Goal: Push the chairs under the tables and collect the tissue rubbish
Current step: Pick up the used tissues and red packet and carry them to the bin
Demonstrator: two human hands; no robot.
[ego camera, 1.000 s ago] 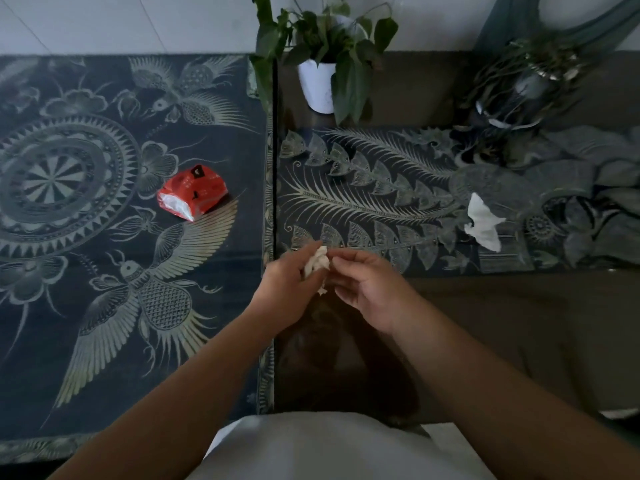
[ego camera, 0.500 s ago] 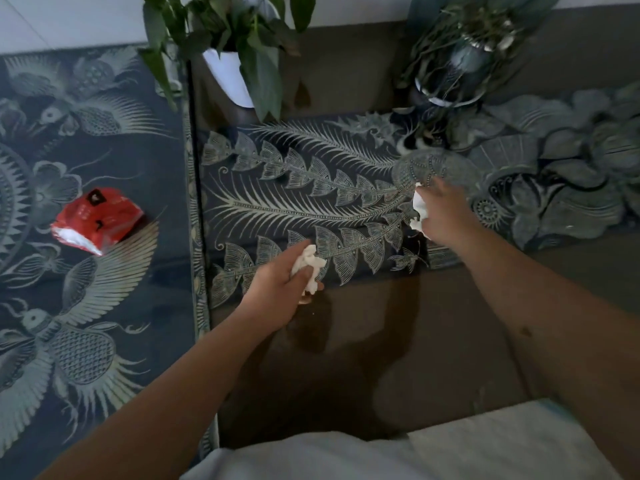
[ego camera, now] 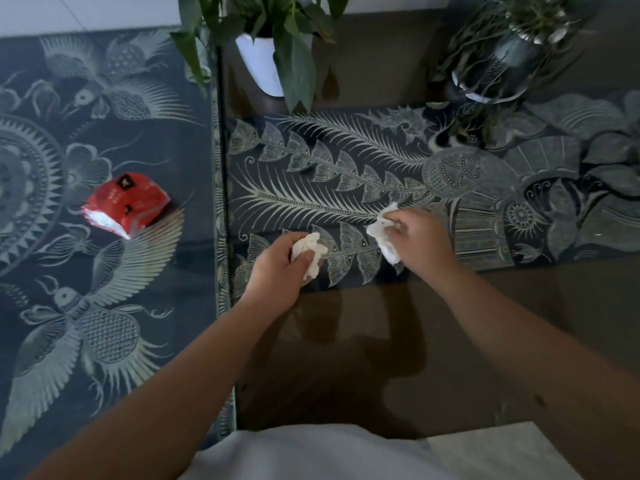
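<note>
Both hands full of tissue over the counter

Red tissue pack (ego camera: 126,204) sat untouched far left, probably not rubbish. Left hand (ego camera: 277,271) was curled round a crumpled tissue wad (ego camera: 309,251); right hand (ego camera: 420,239) pinched a second tissue (ego camera: 382,232) just above the patterned counter (ego camera: 346,174), wrists angled inward, likely to combine them.

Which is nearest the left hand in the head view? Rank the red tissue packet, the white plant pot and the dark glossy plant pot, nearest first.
From the left hand:
1. Red tissue packet, to its left on the neighbouring table.
2. White plant pot, straight behind, by the far edge.
3. Dark glossy plant pot, far back on the right.
</note>
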